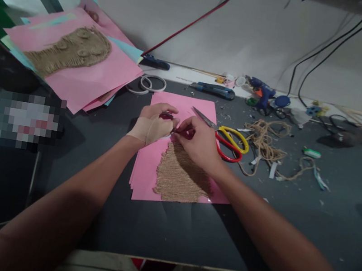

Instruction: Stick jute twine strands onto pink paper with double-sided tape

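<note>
My left hand, wrapped in beige tape around the palm and thumb, pinches a small dark red item against my right hand. Its exact kind is hard to tell, and my fingers hide part of it. Both hands hover over a stack of pink paper. Rows of jute twine lie glued on that paper, just below my right hand. Red-and-yellow-handled scissors lie open beside my right hand, with their blades pointing towards it.
Left of the hands, another twine panel rests on pink sheets. Along the back are a tape roll, a utility knife, and a blue glue gun. Loose twine and scraps lie to the right. Black cables run up the wall.
</note>
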Tool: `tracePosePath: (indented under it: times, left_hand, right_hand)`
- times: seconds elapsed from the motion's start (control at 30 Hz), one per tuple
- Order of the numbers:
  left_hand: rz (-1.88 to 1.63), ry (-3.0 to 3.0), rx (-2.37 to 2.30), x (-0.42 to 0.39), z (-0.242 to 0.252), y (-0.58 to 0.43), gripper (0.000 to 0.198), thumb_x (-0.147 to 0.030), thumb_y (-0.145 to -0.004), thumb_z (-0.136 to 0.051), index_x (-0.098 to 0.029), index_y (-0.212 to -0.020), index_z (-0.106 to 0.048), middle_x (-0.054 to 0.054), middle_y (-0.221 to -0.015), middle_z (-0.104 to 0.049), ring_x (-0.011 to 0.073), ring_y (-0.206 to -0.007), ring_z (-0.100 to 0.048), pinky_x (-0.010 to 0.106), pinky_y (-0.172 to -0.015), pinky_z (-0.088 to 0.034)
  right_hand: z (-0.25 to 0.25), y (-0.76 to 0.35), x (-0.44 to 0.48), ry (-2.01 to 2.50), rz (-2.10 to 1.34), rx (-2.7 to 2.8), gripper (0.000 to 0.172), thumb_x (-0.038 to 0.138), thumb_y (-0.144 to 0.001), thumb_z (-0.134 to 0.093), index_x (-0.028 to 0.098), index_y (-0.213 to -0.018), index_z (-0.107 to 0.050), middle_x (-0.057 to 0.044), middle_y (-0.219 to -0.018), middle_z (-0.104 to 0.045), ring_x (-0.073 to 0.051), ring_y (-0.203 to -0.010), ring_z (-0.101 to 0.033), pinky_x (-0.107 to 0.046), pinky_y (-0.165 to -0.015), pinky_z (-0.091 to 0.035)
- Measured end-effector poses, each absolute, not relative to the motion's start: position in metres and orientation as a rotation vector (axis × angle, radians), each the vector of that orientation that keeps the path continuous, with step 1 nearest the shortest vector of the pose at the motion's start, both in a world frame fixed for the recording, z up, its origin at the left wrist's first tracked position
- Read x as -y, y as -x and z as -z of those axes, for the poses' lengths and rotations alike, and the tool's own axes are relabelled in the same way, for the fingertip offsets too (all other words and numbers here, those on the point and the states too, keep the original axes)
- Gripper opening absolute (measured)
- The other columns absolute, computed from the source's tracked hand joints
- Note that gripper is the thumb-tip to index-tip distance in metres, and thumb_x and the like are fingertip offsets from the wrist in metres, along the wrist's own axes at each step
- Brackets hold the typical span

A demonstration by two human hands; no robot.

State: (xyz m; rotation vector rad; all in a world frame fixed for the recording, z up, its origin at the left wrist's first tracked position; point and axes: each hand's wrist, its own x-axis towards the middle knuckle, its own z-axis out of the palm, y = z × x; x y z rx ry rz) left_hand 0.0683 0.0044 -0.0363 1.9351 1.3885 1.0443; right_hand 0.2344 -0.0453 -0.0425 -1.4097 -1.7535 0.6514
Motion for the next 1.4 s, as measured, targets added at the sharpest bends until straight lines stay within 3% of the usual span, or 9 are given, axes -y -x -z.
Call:
tracePosePath:
  times: [0.4, 0.67, 0.83, 1.1, 1.3, 1.4]
  left_hand:
    - [-1.062, -1.927, -1.376, -0.007, 0.042, -0.067, 0.022, -0.017, -0.075, -0.071, -0.017, -0.094, -0.081, 0.008, -0.095, -0.082, 0.021, -0.087, -0.074, 0.037, -0.089, -0.059]
    - [-1.299, -1.797, -1.281, -0.013, 0.048, -0.066, 0.011, -0.022, -0.074, -0.074, -0.018, -0.084, -0.079, 0.005, -0.083, -0.079, 0.0171, -0.077, -0.072, 0.032, -0.077, -0.057]
    - [-1.376, -1.598, -1.268, -0.014, 0.042, -0.067, 0.006, -0.021, -0.072, -0.074, -0.017, -0.076, -0.076, 0.003, -0.074, -0.076, 0.0152, -0.071, -0.068, 0.029, -0.071, -0.055]
    - [-1.378, -1.507, -1.289, -0.01, 0.035, -0.068, 0.008, -0.026, -0.074, -0.072, -0.019, -0.077, -0.075, 0.003, -0.079, -0.077, 0.0161, -0.074, -0.068, 0.03, -0.072, -0.058]
    - [-1.363, -1.519, -1.265, -0.009, 0.033, -0.069, 0.008, -0.025, -0.076, -0.072, -0.018, -0.078, -0.074, 0.004, -0.078, -0.075, 0.0159, -0.074, -0.068, 0.03, -0.071, -0.057]
    - [-1.341, -1.596, -1.184, -0.008, 0.031, -0.067, 0.009, -0.025, -0.076, -0.074, -0.017, -0.08, -0.074, 0.004, -0.081, -0.077, 0.0163, -0.077, -0.07, 0.03, -0.074, -0.058]
  right_hand:
    - [0.042, -0.233, 0.047, 1.39, -0.62, 1.839, 0.019, 0.017, -0.079, -0.072, 0.025, -0.089, -0.058, -0.001, -0.09, -0.072, -0.019, -0.075, -0.061, -0.037, -0.07, -0.046]
    - [0.036, -0.229, 0.05, 1.425, -0.53, 1.832, 0.017, 0.014, -0.079, -0.071, 0.025, -0.087, -0.06, -0.003, -0.09, -0.072, -0.022, -0.085, -0.061, -0.039, -0.075, -0.045]
    - [0.027, -0.226, 0.054, 1.388, -0.515, 1.808, 0.013, 0.024, -0.084, -0.074, 0.025, -0.088, -0.061, -0.002, -0.093, -0.073, -0.022, -0.086, -0.061, -0.041, -0.077, -0.046]
    - [0.027, -0.222, 0.059, 1.245, -0.52, 1.764, 0.021, 0.031, -0.086, -0.077, 0.026, -0.095, -0.058, -0.003, -0.103, -0.07, -0.023, -0.095, -0.064, -0.043, -0.088, -0.053]
    - [0.031, -0.221, 0.055, 1.239, -0.877, 1.525, 0.039, 0.021, -0.076, -0.08, 0.026, -0.104, -0.054, -0.006, -0.118, -0.065, -0.018, -0.084, -0.07, -0.039, -0.079, -0.06]
    - [0.033, -0.222, 0.051, 1.174, -1.059, 1.4, 0.041, 0.022, -0.071, -0.082, 0.024, -0.102, -0.055, -0.005, -0.115, -0.066, -0.018, -0.087, -0.071, -0.039, -0.082, -0.062]
